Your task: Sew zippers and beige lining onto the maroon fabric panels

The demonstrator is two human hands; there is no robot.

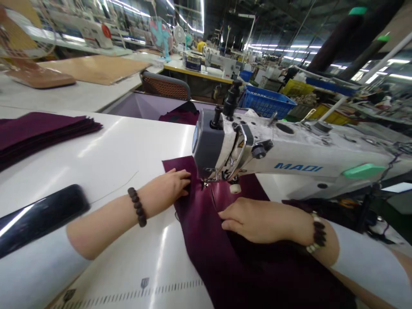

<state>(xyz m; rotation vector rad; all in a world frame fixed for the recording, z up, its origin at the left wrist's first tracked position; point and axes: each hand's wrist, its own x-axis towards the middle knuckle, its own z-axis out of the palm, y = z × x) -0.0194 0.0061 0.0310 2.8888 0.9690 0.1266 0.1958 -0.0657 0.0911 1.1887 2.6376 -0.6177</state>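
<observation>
A long piece of dark purple fabric [206, 231] runs under the needle area of a white sewing machine [289, 150] and down toward me. My left hand [170, 189] rests on its left edge beside the machine head, with the fingers stretched out over the cloth. Closer to me, right of the needle, my right hand [251, 216] pinches a folded edge of the fabric between thumb and fingers. A seam line leads from those fingertips up to the presser foot [206, 184].
A stack of dark purple fabric pieces [41, 133] lies on the white table [122, 148] at the left. Nearer me is a black phone [45, 214], with a loose thread beside it. Behind the machine stands a blue crate [267, 101]. A ruler scale [144, 292] marks the front edge.
</observation>
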